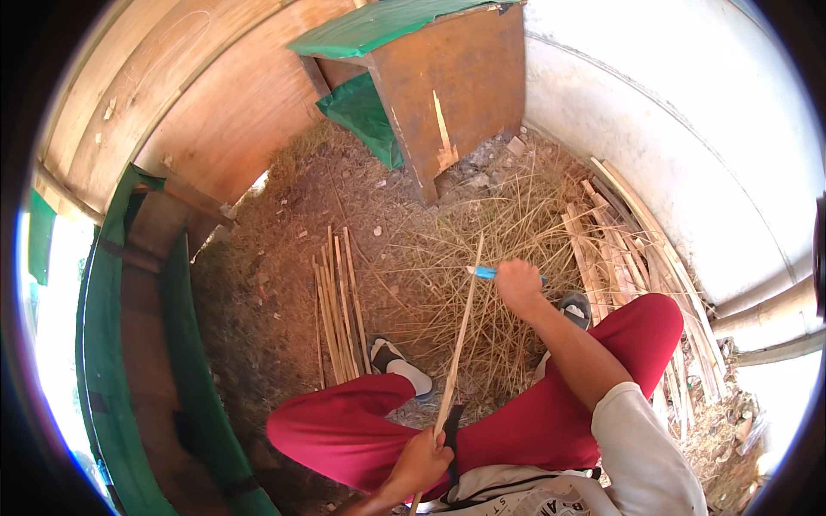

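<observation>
A long, thin bamboo strip (pixel 460 344) slants up from my lap, its far end over the shavings. My left hand (pixel 422 463) is closed around its lower part, beside my thigh. Fingers wrapped, my right hand (pixel 520 285) holds a blue-handled knife (pixel 485 273) near the strip's upper part. The knife's short pale tip meets or overlaps the strip; the fist hides most of the handle. A black pad or strap (pixel 453 439) lies on the red trousers under the bamboo strip, next to my left hand.
Thin shavings (pixel 490 327) cover the ground between my feet. Several finished-looking strips (pixel 337 301) lie to the left. Wider split pieces (pixel 615 249) are piled at right along a white wall (pixel 671 129). A wooden cabinet (pixel 456 86) with green covering stands ahead; a green-edged bench (pixel 138 344) is at left.
</observation>
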A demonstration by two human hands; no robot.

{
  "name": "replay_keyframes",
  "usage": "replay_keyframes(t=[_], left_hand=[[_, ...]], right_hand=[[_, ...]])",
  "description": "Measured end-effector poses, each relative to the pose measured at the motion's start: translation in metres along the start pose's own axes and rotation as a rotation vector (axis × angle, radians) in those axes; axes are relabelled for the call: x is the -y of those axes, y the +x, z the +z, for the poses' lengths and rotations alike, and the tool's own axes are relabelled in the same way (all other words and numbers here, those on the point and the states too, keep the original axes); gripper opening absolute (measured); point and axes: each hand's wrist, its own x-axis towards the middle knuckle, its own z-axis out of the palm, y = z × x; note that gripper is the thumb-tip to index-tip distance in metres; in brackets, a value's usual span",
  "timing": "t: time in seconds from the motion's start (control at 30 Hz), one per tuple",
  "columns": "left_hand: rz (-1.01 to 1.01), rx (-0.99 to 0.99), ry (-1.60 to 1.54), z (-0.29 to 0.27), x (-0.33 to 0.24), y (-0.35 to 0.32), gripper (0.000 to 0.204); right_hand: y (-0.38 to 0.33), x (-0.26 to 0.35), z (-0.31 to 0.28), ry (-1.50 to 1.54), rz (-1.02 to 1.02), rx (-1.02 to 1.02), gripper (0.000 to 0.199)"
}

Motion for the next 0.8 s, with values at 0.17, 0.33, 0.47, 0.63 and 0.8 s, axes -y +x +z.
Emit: replay_keyframes(t=[0.17,0.33,0.47,0.63,0.8], left_hand=[[-0.012,0.042,-0.004,-0.001,0.014,-0.028,0.023],[-0.294,0.090,0.102,0.033,0.126,-0.030,0.053],[-0.088,0.007,-0.166,-0.022,0.069,-0.042,0.022],[0.023,0.244,-0.872,-0.053,0.046,-0.009,0.024],[0.067,0.284,-0.951,-0.062,0.033,0.011,0.039]], right_hand=[[0.021,-0.031,0.007,-0.024,0.077,-0.109,0.015],[0.024,-0.061,0.013,-0.060,0.232,0.057,0.015],[0.021,-0.040,0.012,-0.177,0.211,0.188,0.014],[0.014,-0.042,-0.001,-0.219,0.180,0.236,0.015],[-0.002,-0.001,-0.028,0.068,0.075,-0.042,0.019]])
